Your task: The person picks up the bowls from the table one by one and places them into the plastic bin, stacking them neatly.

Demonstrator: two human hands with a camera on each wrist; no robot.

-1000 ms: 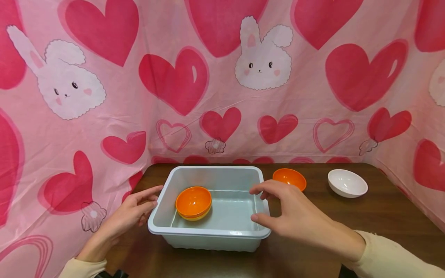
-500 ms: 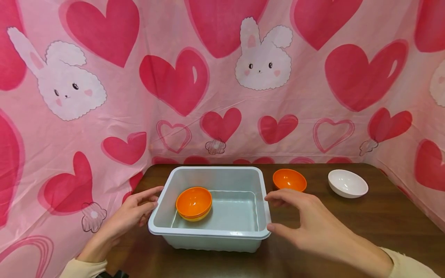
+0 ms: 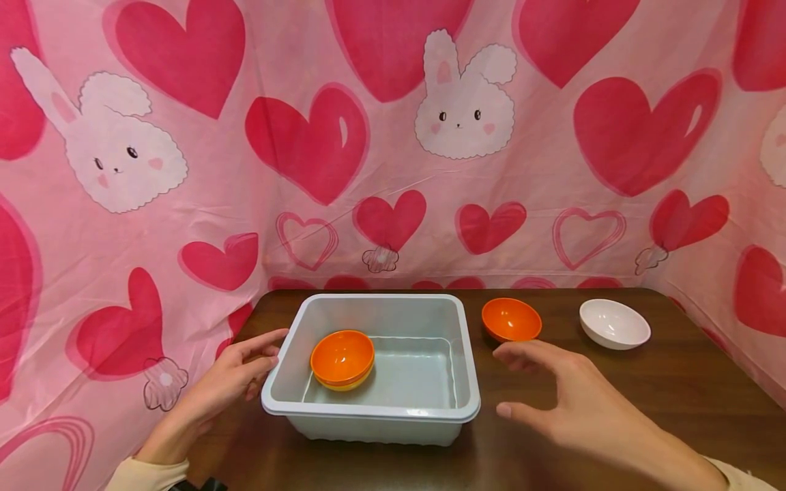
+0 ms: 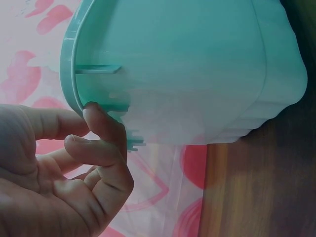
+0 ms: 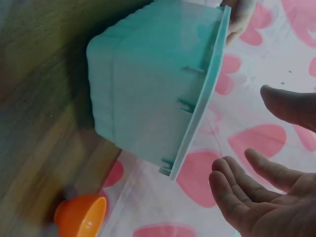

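A pale grey-blue plastic basin (image 3: 381, 412) stands on the table. Inside, at its left, an orange bowl (image 3: 342, 356) sits with a yellow edge showing beneath it. My left hand (image 3: 227, 378) touches the outside of the basin's left rim with loosely bent fingers, not wrapped round it; the left wrist view shows fingertips (image 4: 91, 109) against the rim. To the right of the basin, my right hand (image 3: 571, 395) hovers apart from it, thumb and fingers spread, holding nothing. Just beyond its fingers is another orange bowl (image 3: 512, 319).
A white bowl (image 3: 614, 324) stands farther right on the dark wooden table (image 3: 694, 382). Behind and at both sides hangs a pink cloth (image 3: 393, 170) printed with hearts and rabbits.
My right hand has moved rightward from over the basin's right rim to beside it, bringing the second orange bowl more fully into view. The left hand and basin have stayed put.
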